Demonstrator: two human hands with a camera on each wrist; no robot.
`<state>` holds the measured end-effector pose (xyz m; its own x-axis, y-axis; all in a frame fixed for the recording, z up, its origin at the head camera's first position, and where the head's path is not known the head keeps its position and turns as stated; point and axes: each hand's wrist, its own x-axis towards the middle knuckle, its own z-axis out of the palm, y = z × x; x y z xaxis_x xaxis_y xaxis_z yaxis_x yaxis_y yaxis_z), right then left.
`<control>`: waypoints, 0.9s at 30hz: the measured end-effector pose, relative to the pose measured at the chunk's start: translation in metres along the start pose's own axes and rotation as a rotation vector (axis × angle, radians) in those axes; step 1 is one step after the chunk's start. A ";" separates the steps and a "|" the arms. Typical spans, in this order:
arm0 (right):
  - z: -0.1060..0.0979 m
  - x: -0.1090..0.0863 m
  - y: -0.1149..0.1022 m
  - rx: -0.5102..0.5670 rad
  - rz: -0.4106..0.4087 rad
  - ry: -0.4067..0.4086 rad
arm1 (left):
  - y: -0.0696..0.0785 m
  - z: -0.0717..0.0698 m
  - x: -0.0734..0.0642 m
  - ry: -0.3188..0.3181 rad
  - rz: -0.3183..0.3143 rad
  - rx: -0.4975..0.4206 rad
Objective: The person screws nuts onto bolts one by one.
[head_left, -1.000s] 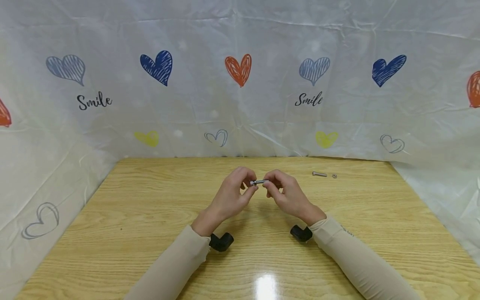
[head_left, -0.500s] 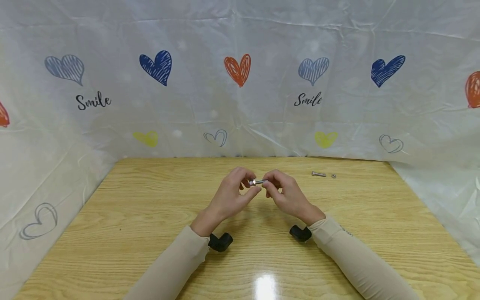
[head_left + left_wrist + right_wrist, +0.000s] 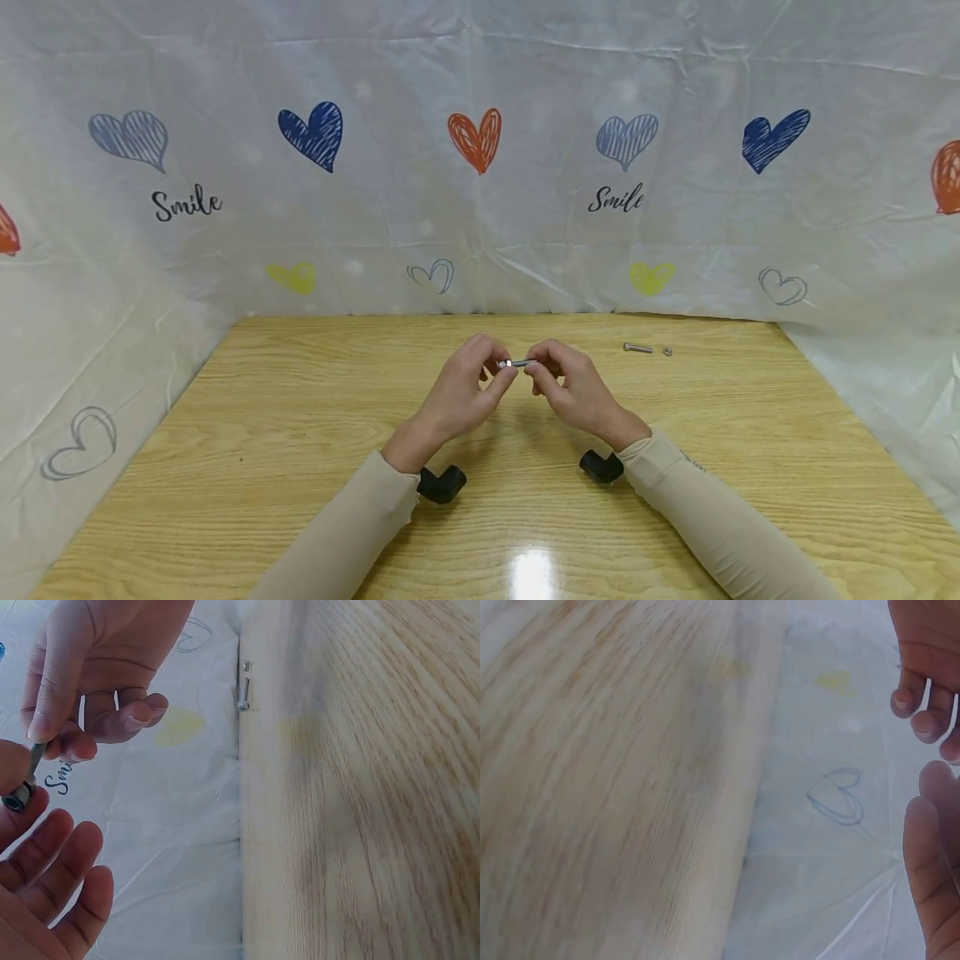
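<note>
A metal socket-head bolt [image 3: 521, 363] lies nearly level between both hands above the table. On its shank, close to the head, sits a nut [image 3: 508, 363]. My left hand [image 3: 465, 392] has thumb and index finger at this nut, pinching it, while its other fingers stay loosely curled. The right hand [image 3: 581, 392] pinches the threaded end between thumb and fingertips. In the left wrist view the hollow bolt head [image 3: 15, 799] rests by the left index finger, and the thumb partly covers the nut. The right wrist view cuts off the bolt.
On the wooden table [image 3: 300, 392], at the back right, lie a second bolt [image 3: 637, 347] and a loose nut [image 3: 667, 352]. A pale sheet [image 3: 547, 225] printed with hearts hangs behind the table and at its sides. Black curved pieces [image 3: 442, 484] sit at both wrists.
The left thumb stretched forward past the nut, then drew back onto it. The right hand keeps its hold on the threaded end, nearly still.
</note>
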<state>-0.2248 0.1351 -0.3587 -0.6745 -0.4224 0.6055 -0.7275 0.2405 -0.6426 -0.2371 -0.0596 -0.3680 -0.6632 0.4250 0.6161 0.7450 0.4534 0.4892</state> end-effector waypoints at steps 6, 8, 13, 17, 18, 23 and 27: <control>-0.002 0.000 -0.006 -0.011 -0.011 -0.011 | 0.001 0.000 0.000 -0.005 -0.044 -0.032; -0.002 0.000 -0.006 -0.013 -0.010 -0.009 | 0.002 0.000 0.000 -0.001 -0.050 -0.036; -0.001 0.000 -0.005 -0.004 -0.008 -0.006 | 0.001 0.000 0.000 0.010 -0.029 -0.037; 0.000 0.000 -0.003 -0.002 -0.008 -0.004 | 0.001 -0.001 0.001 0.005 0.018 -0.032; 0.000 0.000 -0.003 -0.001 -0.007 -0.005 | 0.001 -0.001 0.001 0.004 0.027 -0.031; 0.000 0.000 -0.001 0.000 0.004 -0.006 | 0.002 -0.001 0.002 0.001 0.028 -0.031; 0.000 -0.001 -0.001 -0.007 0.006 -0.006 | 0.001 -0.001 0.000 -0.009 -0.019 -0.044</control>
<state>-0.2237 0.1355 -0.3583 -0.6784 -0.4263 0.5984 -0.7240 0.2493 -0.6431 -0.2365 -0.0594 -0.3667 -0.6775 0.4242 0.6009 0.7348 0.4267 0.5272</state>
